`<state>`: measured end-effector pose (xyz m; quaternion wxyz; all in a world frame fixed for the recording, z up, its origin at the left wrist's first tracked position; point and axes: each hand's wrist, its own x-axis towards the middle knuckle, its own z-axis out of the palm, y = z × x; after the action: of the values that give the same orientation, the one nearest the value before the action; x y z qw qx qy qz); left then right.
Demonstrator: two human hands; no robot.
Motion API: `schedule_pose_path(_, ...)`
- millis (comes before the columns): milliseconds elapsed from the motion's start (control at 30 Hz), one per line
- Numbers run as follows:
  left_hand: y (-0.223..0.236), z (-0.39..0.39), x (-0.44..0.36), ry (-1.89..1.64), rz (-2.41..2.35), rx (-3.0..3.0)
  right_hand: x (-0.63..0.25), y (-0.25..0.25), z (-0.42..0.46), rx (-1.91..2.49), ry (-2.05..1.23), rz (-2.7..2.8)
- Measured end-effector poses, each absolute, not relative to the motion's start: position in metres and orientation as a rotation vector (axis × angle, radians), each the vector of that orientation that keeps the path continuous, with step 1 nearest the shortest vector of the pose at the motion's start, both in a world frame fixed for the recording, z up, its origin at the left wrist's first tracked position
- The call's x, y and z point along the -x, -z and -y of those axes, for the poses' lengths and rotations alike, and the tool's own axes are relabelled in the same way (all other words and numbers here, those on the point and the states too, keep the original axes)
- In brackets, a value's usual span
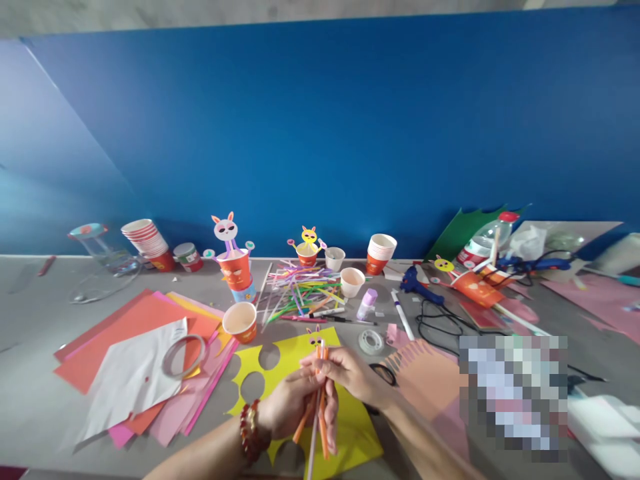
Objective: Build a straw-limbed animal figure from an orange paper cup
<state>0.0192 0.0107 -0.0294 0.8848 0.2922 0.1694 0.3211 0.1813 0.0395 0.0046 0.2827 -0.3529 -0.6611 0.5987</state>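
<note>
Both hands meet low in the middle of the head view, above a sheet of yellow paper [353,437] with round holes cut in it. My left hand [295,397], with beaded bracelets at its wrist, is closed around a few orange straws [324,433] and a longer pale pink straw [313,447]. My right hand [347,373] pinches the same bundle near its upper end, the fingers touching those of my left. Just beyond the fingertips a small paper animal face [315,338] with ears shows; its lower part is hidden.
Behind lie a pile of coloured straws [300,287], a paper cup [240,322] and a cup with a rabbit figure [235,270]. Coloured paper [135,333] and a tape roll [184,355] are left. A blue glue gun [423,287] with its black cable and a tape ring [371,341] are right.
</note>
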Motion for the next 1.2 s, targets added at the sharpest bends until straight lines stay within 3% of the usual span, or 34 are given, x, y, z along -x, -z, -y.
schedule_pose_path(267, 0.030, -0.011, -0.022, -0.702, -0.431, -0.646, -0.173, -0.008, -0.038, 0.987, -1.555, 1.590)
schedule_pose_path(767, 0.004, -0.016, -0.015, -0.689, -0.463, -0.515, -0.170, -0.003, -0.039, 1.034, -1.787, 1.384)
schedule_pose_path(900, 0.008, -0.015, -0.016, -0.722, -0.502, -0.528, -0.169, -0.005, -0.038, 0.993, -1.699, 1.426)
schedule_pose_path(1200, 0.013, -0.008, -0.020, -0.748, -0.523, -0.616, -0.171, -0.006, -0.031, 1.007, -1.874, 1.413)
